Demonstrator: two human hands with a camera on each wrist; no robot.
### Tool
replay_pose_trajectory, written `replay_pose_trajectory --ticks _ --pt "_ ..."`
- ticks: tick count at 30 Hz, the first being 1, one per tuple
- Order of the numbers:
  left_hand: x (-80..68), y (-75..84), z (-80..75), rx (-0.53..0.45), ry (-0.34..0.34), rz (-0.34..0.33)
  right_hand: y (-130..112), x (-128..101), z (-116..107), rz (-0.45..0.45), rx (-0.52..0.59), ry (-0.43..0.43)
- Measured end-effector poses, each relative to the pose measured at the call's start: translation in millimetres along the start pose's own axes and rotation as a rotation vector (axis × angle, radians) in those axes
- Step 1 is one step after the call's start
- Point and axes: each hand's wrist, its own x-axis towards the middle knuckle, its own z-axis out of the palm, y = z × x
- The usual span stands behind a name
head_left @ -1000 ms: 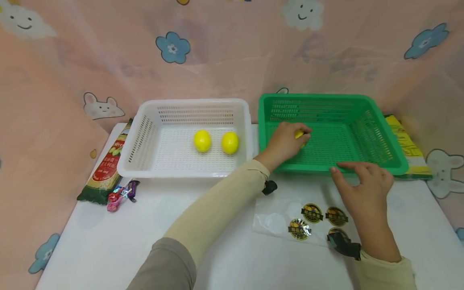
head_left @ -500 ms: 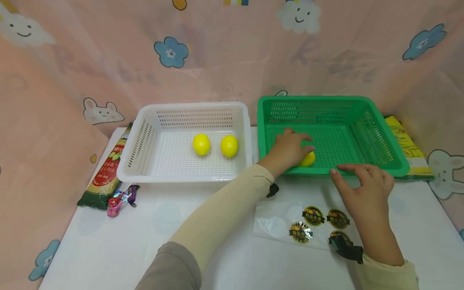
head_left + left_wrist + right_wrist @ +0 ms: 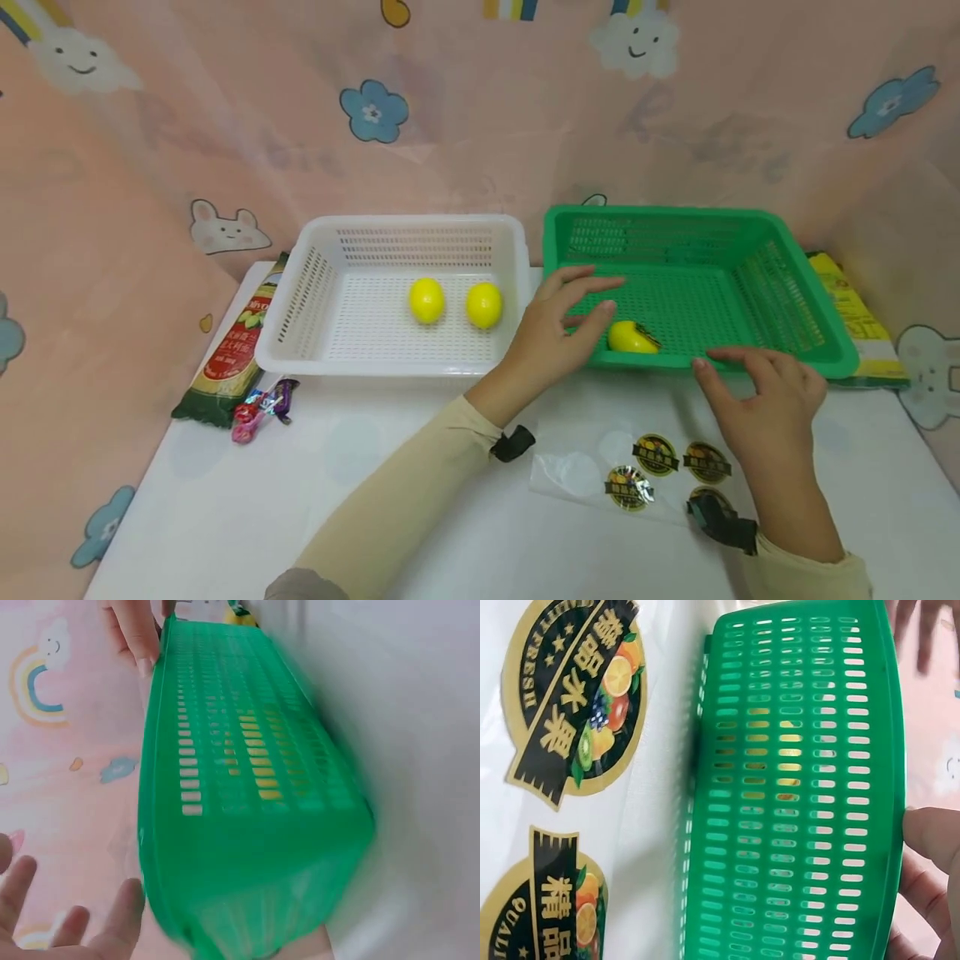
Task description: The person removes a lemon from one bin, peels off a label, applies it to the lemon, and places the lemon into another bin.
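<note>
A yellow lemon (image 3: 632,337) bearing a dark sticker lies loose on the floor of the green basket (image 3: 772,218), close to the near wall; through the slots of that wall it is seen as a yellow patch in the right wrist view. It is held by neither hand. The left hand (image 3: 558,329) is spread, fingers straight, above the basket's near left corner, just beside the lemon but apart from it. The right hand (image 3: 761,404) is relaxed, its fingertips (image 3: 701,364) laid on the near rim of the basket and nothing gripped. The lemon is judged light, firm and smooth, likely a hard or waxy skin that may slip and roll on the perforated floor; it is best taken round its middle with thumb and fingers from above, the sticker side being spared. The basket is judged light and stiff, easily shifted, so a steadying touch on the rim suits it. Two more lemons (image 3: 427,300) rest in the white basket (image 3: 408,223), and a sticker sheet (image 3: 655,456) lies on the table (image 3: 225,517).
</note>
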Motion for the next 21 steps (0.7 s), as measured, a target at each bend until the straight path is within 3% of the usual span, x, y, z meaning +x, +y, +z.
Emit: replay_pose_trajectory --ticks 5,11,17,21 --pt "-29.2 -2.6 -20.1 -0.052 0.093 0.098 0 -2 0 -0.001 0.021 -0.005" --pt "-64.3 -9.3 -45.2 -0.061 0.243 0.129 -3 -1 6 -0.040 0.051 0.041" --pt "-85.6 -16.5 -73.0 0.005 0.331 0.114 -37 -12 22 -0.087 0.295 0.195" --pt "-90.1 -20.5 -95.7 0.052 0.367 0.085 -75 -23 39 -0.159 0.512 0.120"
